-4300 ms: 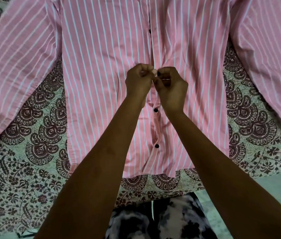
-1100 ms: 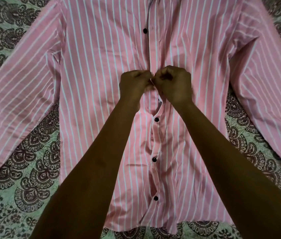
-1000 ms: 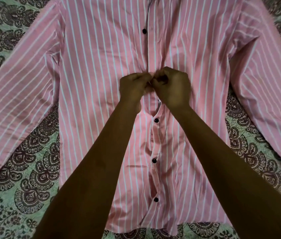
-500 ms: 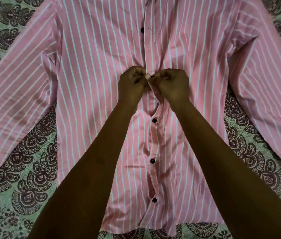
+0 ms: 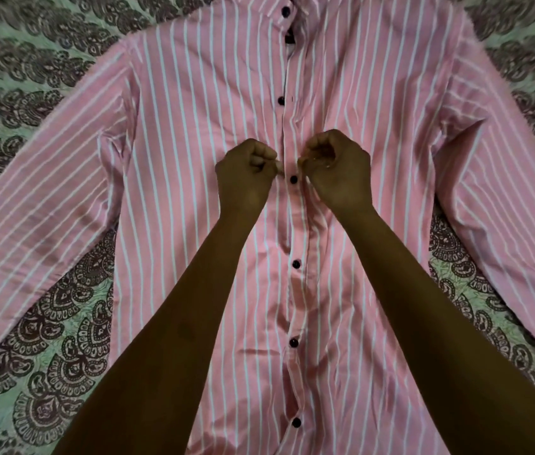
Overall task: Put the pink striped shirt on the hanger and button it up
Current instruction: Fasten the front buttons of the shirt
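Since 0.5 s ago hands were parted, button (image 5: 293, 179) seen fastened | left hand (image 5: 246, 174) pinched placket edge, right hand (image 5: 336, 172) curled, hold unclear | pink striped shirt (image 5: 194, 159) judged soft, light; to be pinched beside next button (image 5: 281, 100).

A pale green bedsheet (image 5: 13, 372) printed with dark maroon paisley and floral motifs fills the whole background, from near left to far right. The light is dim and even, with soft shadows.

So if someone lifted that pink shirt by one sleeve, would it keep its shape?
Probably not. The pink shirt looks thin and floppy: it wrinkles around the front placket. Its spread sleeves would likely droop. It seems light for its size.
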Action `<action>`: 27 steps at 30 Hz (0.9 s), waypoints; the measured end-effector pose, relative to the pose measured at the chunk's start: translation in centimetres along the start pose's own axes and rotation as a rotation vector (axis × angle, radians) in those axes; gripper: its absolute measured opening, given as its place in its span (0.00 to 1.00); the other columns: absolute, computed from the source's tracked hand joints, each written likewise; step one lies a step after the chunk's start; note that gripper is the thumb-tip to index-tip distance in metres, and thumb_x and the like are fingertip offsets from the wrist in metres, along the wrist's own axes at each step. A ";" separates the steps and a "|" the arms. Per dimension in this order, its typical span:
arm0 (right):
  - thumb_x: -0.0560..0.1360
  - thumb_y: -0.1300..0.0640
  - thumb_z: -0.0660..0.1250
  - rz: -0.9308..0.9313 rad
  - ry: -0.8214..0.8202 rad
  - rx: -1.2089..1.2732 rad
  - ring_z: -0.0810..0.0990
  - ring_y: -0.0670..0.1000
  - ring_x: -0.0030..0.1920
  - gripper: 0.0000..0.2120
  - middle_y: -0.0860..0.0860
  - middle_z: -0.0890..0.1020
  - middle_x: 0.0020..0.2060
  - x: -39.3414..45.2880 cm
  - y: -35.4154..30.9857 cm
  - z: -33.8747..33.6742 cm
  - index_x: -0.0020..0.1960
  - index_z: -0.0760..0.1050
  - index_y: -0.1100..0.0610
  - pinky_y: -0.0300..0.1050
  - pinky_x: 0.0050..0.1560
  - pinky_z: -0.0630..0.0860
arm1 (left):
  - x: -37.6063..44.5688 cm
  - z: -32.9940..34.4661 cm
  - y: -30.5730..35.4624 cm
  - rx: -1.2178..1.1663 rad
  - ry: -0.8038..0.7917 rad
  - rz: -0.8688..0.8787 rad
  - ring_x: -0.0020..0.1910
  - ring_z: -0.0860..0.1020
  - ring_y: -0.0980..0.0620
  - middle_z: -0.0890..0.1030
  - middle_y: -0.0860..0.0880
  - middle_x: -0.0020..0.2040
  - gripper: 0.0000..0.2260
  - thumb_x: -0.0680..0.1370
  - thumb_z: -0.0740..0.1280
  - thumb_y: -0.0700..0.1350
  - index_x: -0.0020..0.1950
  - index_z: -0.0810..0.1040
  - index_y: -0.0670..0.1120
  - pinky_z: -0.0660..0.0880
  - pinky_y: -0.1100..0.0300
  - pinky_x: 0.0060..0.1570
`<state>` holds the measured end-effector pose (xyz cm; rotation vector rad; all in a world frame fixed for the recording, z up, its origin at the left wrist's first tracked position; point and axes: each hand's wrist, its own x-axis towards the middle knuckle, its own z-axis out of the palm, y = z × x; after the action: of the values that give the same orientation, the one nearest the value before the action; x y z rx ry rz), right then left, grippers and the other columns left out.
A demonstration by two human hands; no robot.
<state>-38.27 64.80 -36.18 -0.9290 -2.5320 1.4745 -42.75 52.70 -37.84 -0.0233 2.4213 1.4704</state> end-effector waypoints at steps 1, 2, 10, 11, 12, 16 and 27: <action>0.68 0.66 0.67 -0.049 0.003 -0.011 0.79 0.49 0.42 0.07 0.53 0.82 0.42 0.3 -0.2 0.1 0.46 0.77 0.61 0.35 0.46 0.72 | 0.4 0.0 0.2 0.016 0.001 0.016 0.35 0.79 0.52 0.79 0.53 0.33 0.09 0.69 0.66 0.32 0.38 0.77 0.47 0.79 0.56 0.45; 0.67 0.66 0.67 -0.098 -0.008 -0.035 0.78 0.49 0.42 0.07 0.53 0.82 0.42 0.9 -0.4 0.2 0.45 0.78 0.61 0.35 0.45 0.71 | 1.0 0.1 0.6 0.034 0.008 0.036 0.36 0.80 0.53 0.80 0.53 0.33 0.10 0.69 0.65 0.32 0.38 0.77 0.47 0.79 0.57 0.45; 0.68 0.61 0.69 -0.258 -0.149 -0.418 0.75 0.58 0.52 0.19 0.58 0.75 0.54 5.1 -1.6 2.0 0.58 0.73 0.62 0.44 0.45 0.68 | 6.4 0.5 2.1 0.130 0.071 0.152 0.38 0.78 0.53 0.83 0.44 0.40 0.11 0.68 0.60 0.30 0.42 0.80 0.39 0.73 0.68 0.42; 0.67 0.60 0.70 -0.227 -0.164 -0.491 0.74 0.59 0.53 0.20 0.58 0.74 0.55 5.5 -1.8 2.2 0.58 0.72 0.62 0.46 0.45 0.69 | 7.1 0.6 2.3 0.140 0.073 0.160 0.39 0.78 0.53 0.83 0.43 0.40 0.13 0.68 0.59 0.30 0.43 0.81 0.39 0.72 0.70 0.41; 0.66 0.58 0.71 -0.201 -0.167 -0.549 0.74 0.60 0.53 0.22 0.59 0.73 0.55 5.9 -1.9 2.3 0.58 0.71 0.62 0.47 0.44 0.69 | 7.7 0.7 2.5 0.153 0.074 0.170 0.39 0.78 0.53 0.83 0.43 0.41 0.14 0.68 0.58 0.30 0.45 0.81 0.39 0.71 0.71 0.41; 0.68 0.60 0.70 -0.132 -0.122 -0.630 0.74 0.61 0.53 0.22 0.60 0.72 0.56 6.7 -2.3 2.4 0.59 0.68 0.64 0.45 0.40 0.65 | 9.2 1.4 2.5 0.245 -0.003 0.234 0.46 0.81 0.45 0.84 0.42 0.46 0.14 0.69 0.60 0.30 0.48 0.82 0.39 0.76 0.57 0.51; 0.76 0.59 0.58 -0.285 -0.030 -0.700 0.76 0.61 0.47 0.11 0.61 0.77 0.47 9.0 -2.0 2.1 0.51 0.74 0.64 0.45 0.38 0.61 | 9.7 1.9 2.7 0.522 -0.084 0.321 0.47 0.79 0.41 0.82 0.40 0.46 0.08 0.72 0.65 0.37 0.46 0.82 0.40 0.73 0.52 0.48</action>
<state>-47.23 67.18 -37.83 -0.5429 -3.0854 0.5215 -52.00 57.01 -38.93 0.5501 2.7485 0.8742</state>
